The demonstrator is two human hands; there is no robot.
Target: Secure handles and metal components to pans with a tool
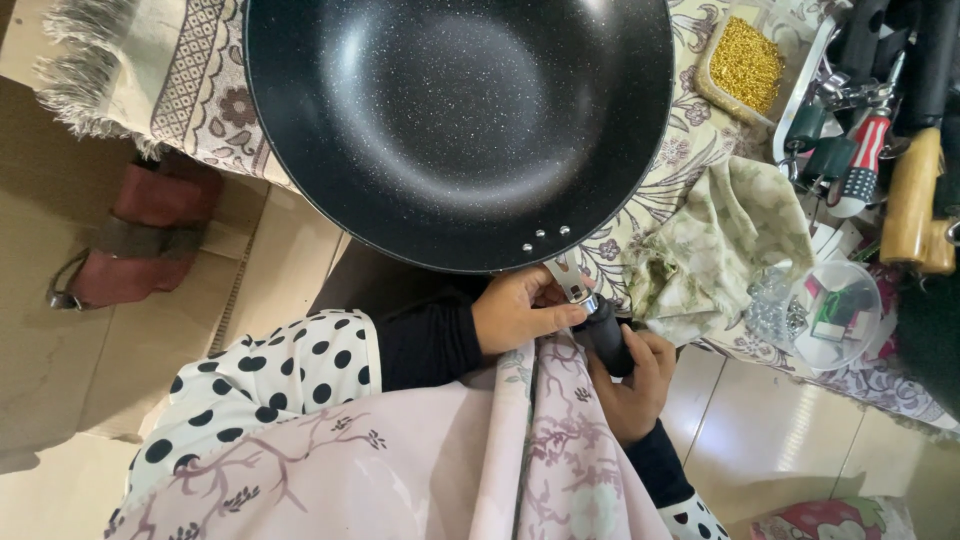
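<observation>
Black wok (455, 120) handle (608, 335) gripped by both hands

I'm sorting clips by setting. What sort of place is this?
Probably a home workspace used for small assembly or repair. A patterned fringed cloth covers the table, hand tools lie at its edge beside a tray of small gold parts, and the floor is tiled.
</observation>
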